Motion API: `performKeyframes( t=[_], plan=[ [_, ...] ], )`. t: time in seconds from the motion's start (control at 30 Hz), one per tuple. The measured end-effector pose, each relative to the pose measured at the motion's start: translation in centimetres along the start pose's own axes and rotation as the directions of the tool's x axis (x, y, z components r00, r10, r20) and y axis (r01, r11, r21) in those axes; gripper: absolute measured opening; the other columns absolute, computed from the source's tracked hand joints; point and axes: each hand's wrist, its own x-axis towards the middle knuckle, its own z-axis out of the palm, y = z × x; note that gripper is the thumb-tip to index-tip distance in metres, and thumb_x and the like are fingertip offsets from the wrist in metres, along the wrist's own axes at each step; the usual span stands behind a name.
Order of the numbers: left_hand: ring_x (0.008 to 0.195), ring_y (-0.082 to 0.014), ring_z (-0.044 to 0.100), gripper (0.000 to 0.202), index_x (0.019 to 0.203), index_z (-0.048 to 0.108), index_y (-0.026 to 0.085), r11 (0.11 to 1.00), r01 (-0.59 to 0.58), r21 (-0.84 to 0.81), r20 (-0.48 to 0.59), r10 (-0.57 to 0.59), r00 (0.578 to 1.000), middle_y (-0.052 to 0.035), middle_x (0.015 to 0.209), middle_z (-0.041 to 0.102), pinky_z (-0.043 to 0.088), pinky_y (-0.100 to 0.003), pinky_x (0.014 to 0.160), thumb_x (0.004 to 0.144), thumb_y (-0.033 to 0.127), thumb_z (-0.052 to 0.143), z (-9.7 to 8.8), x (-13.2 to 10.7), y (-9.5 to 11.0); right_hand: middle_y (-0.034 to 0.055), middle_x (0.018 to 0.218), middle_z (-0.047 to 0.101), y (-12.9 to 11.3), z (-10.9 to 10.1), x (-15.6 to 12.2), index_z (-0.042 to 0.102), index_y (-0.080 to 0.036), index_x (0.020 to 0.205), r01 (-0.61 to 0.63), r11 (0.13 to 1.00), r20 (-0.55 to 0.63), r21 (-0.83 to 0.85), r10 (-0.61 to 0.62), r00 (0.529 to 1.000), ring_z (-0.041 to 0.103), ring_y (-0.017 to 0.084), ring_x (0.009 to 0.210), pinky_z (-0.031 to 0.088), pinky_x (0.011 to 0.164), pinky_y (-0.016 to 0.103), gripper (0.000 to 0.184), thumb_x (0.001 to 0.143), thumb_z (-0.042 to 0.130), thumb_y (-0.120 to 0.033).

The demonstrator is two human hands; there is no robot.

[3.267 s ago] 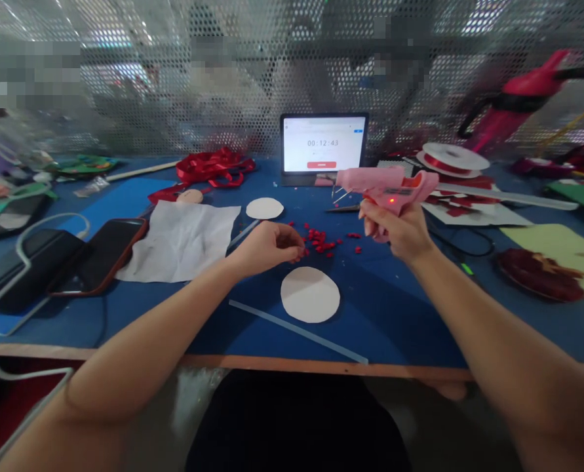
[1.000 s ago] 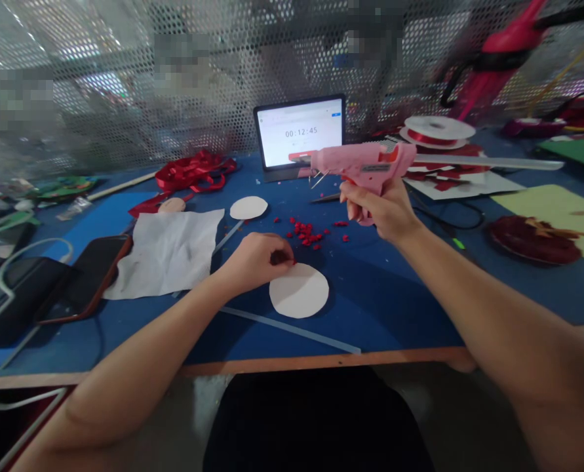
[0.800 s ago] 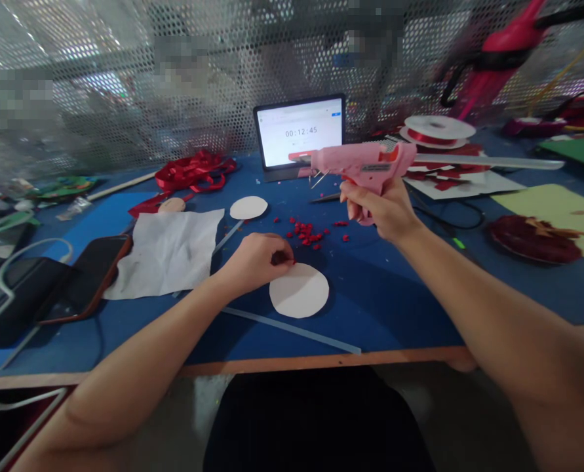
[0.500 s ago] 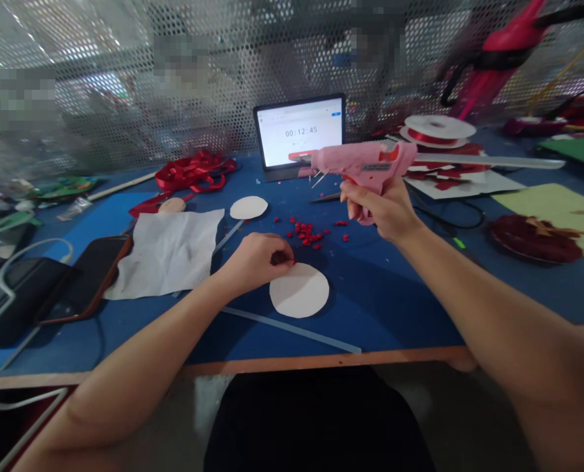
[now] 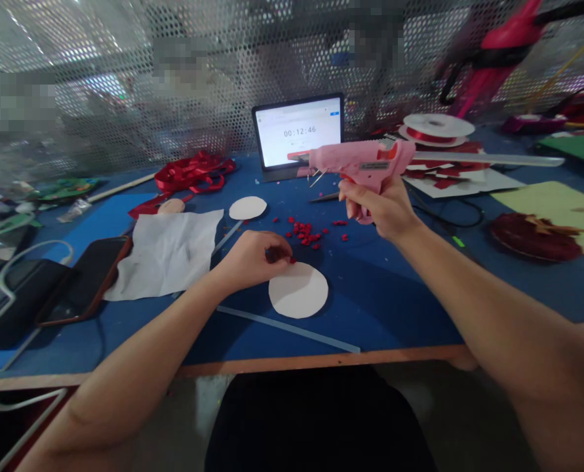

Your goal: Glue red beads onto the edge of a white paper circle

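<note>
My right hand [image 5: 383, 204] is wrapped round the handle of a pink hot glue gun [image 5: 355, 160], held above the table with its nozzle to the left. A long clear glue stick [image 5: 493, 159] juts from its back. My left hand [image 5: 257, 257] pinches a tiny red piece [image 5: 292, 260] at the upper edge of a white paper circle [image 5: 299, 292]. Whether the piece is stuck to the circle I cannot tell. Just beyond lies a loose heap of small red pieces [image 5: 305, 232]. A second white circle [image 5: 247, 208] lies farther back.
A tablet [image 5: 299, 131] showing a timer stands at the back. Left are a crumpled white cloth [image 5: 168, 252], a phone [image 5: 85, 278] and red ribbon [image 5: 193, 172]. A ribbon spool [image 5: 439, 126] and dark red disc [image 5: 535, 237] lie right. A spare glue stick [image 5: 292, 328] lies in front.
Both hands stay almost where they were, the left still pinching at the circle's edge and the right still holding the glue gun. The tablet's timer has advanced by one second.
</note>
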Motion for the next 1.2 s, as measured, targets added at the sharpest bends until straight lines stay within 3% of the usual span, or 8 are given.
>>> performKeyframes(
  t=[0.13, 0.23, 0.33, 0.43, 0.5, 0.57, 0.77, 1.2],
  plan=[
    [0.063, -0.0123, 0.062, 0.016, 0.079, 0.071, 0.015, 1.0, 0.008, -0.022, 0.028, -0.007, 1.0, -0.0057, 0.082, 0.072, 0.049, -0.021, 0.058, 0.071, 0.02, 0.058, 0.0, 0.0, 0.2, -0.0011, 0.046, 0.051, 0.0, 0.0, 0.0, 0.055, -0.022, 0.059, 0.02, 1.0, 0.003, -0.002, -0.02, 1.0, 0.053, 0.012, 0.051, 0.044, 0.044, 0.025, 0.028, 0.076, 0.066, -0.042],
    [0.065, -0.0127, 0.063, 0.016, 0.077, 0.071, 0.016, 0.999, 0.03, -0.026, -0.015, -0.03, 0.999, -0.004, 0.08, 0.072, 0.049, -0.021, 0.058, 0.071, 0.019, 0.057, 0.0, 0.0, 0.1, -0.0013, 0.047, 0.051, 0.1, -0.1, 0.0, 0.056, -0.023, 0.061, 0.012, 1.0, -0.002, -0.012, -0.012, 1.0, 0.053, 0.012, 0.05, 0.045, 0.044, 0.026, 0.026, 0.077, 0.065, -0.041],
    [0.065, -0.0132, 0.063, 0.016, 0.078, 0.07, 0.016, 0.992, 0.117, -0.035, -0.138, -0.121, 0.983, -0.0025, 0.075, 0.071, 0.05, -0.022, 0.061, 0.071, 0.019, 0.056, -0.3, 0.2, -0.6, -0.0013, 0.048, 0.051, 0.1, -0.1, 0.0, 0.056, -0.022, 0.061, 0.006, 1.0, -0.002, -0.012, -0.006, 1.0, 0.053, 0.012, 0.051, 0.045, 0.045, 0.026, 0.026, 0.077, 0.065, -0.041],
    [0.061, -0.0126, 0.061, 0.016, 0.08, 0.07, 0.017, 0.973, 0.226, -0.042, -0.287, -0.229, 0.93, -0.0019, 0.072, 0.07, 0.049, -0.022, 0.061, 0.072, 0.024, 0.058, -0.7, 0.6, -2.0, -0.0013, 0.048, 0.051, 0.2, -0.1, 0.1, 0.055, -0.022, 0.06, 0.01, 1.0, 0.001, -0.001, -0.01, 1.0, 0.053, 0.012, 0.051, 0.045, 0.045, 0.025, 0.027, 0.076, 0.065, -0.041],
    [0.065, -0.0131, 0.06, 0.016, 0.081, 0.069, 0.017, 0.97, 0.242, -0.021, -0.363, -0.233, 0.902, -0.0028, 0.077, 0.07, 0.049, -0.022, 0.062, 0.073, 0.025, 0.057, -0.9, 0.8, -3.1, -0.0014, 0.047, 0.051, 0.2, 0.0, 0.1, 0.055, -0.022, 0.06, 0.02, 1.0, 0.006, 0.007, -0.02, 1.0, 0.052, 0.011, 0.049, 0.044, 0.045, 0.025, 0.027, 0.076, 0.065, -0.041],
    [0.07, -0.0136, 0.06, 0.017, 0.083, 0.069, 0.017, 0.978, 0.207, 0.022, -0.39, -0.182, 0.903, -0.0045, 0.085, 0.068, 0.048, -0.022, 0.063, 0.075, 0.026, 0.057, -0.9, 1.1, -3.9, -0.0018, 0.048, 0.051, 0.2, 0.0, 0.1, 0.056, -0.021, 0.061, 0.025, 1.0, 0.013, 0.009, -0.025, 1.0, 0.05, 0.01, 0.047, 0.043, 0.044, 0.025, 0.026, 0.076, 0.066, -0.041],
    [0.075, -0.0144, 0.059, 0.02, 0.086, 0.07, 0.018, 0.988, 0.048, 0.149, -0.249, -0.009, 0.968, -0.0058, 0.086, 0.066, 0.045, -0.023, 0.062, 0.079, 0.033, 0.058, 0.3, 2.2, -4.2, -0.0027, 0.047, 0.051, 0.1, 0.1, 0.0, 0.057, -0.02, 0.064, -0.009, 1.0, 0.02, 0.007, 0.009, 1.0, 0.043, 0.008, 0.04, 0.036, 0.037, 0.024, 0.025, 0.076, 0.066, -0.04],
    [0.069, -0.0125, 0.055, 0.009, 0.078, 0.065, 0.016, 0.995, 0.065, 0.079, -0.209, -0.047, 0.977, -0.0036, 0.079, 0.063, 0.043, -0.025, 0.062, 0.077, 0.023, 0.06, 1.6, 3.4, -4.4, -0.0019, 0.045, 0.052, 0.2, 0.1, 0.0, 0.059, -0.021, 0.061, 0.003, 1.0, 0.024, 0.003, -0.003, 1.0, 0.043, 0.008, 0.038, 0.035, 0.036, 0.025, 0.026, 0.076, 0.065, -0.041]
  ],
)
